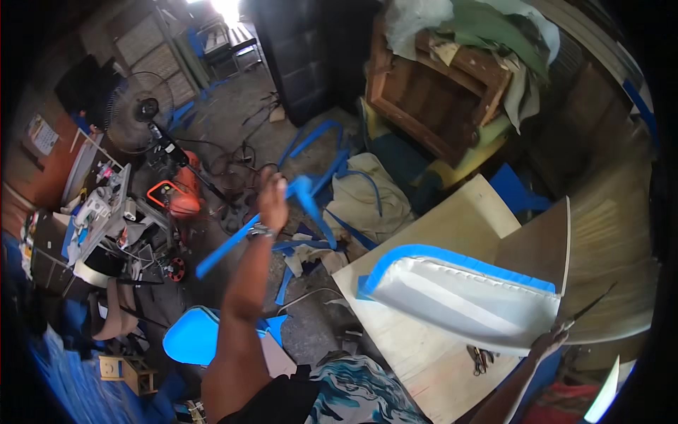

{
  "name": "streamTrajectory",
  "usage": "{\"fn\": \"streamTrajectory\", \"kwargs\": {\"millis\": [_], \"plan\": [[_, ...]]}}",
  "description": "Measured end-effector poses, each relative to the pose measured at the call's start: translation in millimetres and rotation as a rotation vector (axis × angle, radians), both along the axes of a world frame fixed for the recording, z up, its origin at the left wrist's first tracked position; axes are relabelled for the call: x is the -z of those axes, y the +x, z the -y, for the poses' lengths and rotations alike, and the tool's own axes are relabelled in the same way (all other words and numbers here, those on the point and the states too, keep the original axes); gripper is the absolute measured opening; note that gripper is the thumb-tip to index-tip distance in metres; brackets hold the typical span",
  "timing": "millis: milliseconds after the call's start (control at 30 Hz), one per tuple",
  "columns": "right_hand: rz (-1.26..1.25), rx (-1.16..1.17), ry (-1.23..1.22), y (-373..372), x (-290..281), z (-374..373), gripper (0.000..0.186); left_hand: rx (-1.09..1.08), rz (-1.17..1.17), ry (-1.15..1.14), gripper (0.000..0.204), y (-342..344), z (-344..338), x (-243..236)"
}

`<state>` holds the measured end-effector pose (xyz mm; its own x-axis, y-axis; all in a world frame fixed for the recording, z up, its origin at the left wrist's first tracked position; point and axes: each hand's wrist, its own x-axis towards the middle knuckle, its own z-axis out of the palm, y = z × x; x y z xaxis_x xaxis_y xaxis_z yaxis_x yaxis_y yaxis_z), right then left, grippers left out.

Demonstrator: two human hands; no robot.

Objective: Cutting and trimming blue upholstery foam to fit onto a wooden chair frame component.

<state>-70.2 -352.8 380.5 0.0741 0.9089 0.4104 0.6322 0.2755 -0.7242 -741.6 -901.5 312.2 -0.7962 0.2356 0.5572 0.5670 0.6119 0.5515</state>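
Note:
My left hand [273,203], a watch on its wrist, reaches out over the floor. A long blue strip [227,247] crosses at its palm and sticks out on both sides; the fingers are somewhat blurred, but it seems held there. My right hand [549,342] is closed round a thin, dark, pointed tool [595,302] whose kind I cannot make out. That hand is beside the lower right corner of a curved grey-white panel [466,300] with blue covering folded along its top edge. The panel rests on a plywood board [424,346], with scissors-like hand tools [480,359] below it.
More blue strips [328,134] and a beige cloth [371,189] lie on the floor ahead. A standing fan [147,109], an orange machine [185,189] and a cluttered table [102,212] stand left. A blue padded piece [192,338] is near my left arm; a wooden frame [431,88] is at the back.

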Motion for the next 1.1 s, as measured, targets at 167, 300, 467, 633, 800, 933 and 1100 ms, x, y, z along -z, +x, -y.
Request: {"fn": "streamTrajectory", "kwargs": {"millis": [167, 300, 467, 633, 800, 933, 1100], "plan": [[0.246, 0.107, 0.214, -6, 8, 4, 0.051, 0.611, 0.937, 0.322, 0.067, 105, -92, 10], [0.762, -0.015, 0.656, 9, 16, 10, 0.050, 0.905, 1.173, 0.442, 0.092, 225, -92, 43], [0.229, 0.251, 0.047, -3, 11, 18, 0.035, 0.826, 0.857, 0.302, 0.097, 277, -85, 37], [0.047, 0.568, -0.222, -22, -2, 18, 0.050, 0.889, 0.563, 0.331, 0.088, 291, -111, -17], [-0.101, 0.521, -0.200, -7, 15, 2, 0.047, 0.673, 0.495, 0.181, 0.057, 265, -154, -91], [-0.291, 0.453, -0.444, -12, 66, 55, 0.046, 0.860, 0.332, 0.090, 0.061, 263, -146, -185], [-0.426, 0.279, -0.612, -54, 167, 117, 0.046, 0.695, 0.247, -0.259, 0.060, 280, -171, -270]]}}
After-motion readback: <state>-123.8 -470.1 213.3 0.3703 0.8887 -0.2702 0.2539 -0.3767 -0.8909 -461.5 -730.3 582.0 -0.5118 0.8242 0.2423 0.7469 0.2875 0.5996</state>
